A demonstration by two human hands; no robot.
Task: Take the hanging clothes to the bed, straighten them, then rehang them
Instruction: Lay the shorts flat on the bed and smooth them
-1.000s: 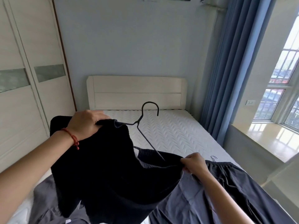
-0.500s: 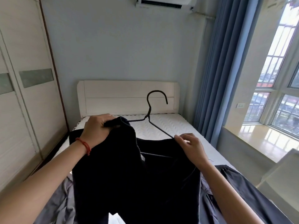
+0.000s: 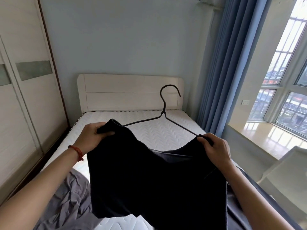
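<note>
Gripping one shoulder of a black garment (image 3: 156, 185), the left hand (image 3: 92, 138) curls its fingers round the cloth where it covers one end of a dark wire hanger (image 3: 163, 113). The right hand (image 3: 214, 149) pinches the other shoulder against the hanger's far arm. The garment hangs between them above the bed (image 3: 149, 130), with grey clothes (image 3: 69, 203) lying crumpled on the white mattress below.

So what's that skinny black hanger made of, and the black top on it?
The thin dark hanger looks like bent metal wire with a matt dark coating: it is very slim and twisted at the neck. The black garment looks like soft matt cloth, maybe knit or fleece; it drapes limply and its edge looks fuzzy. The exact fibre can't be told.
</note>
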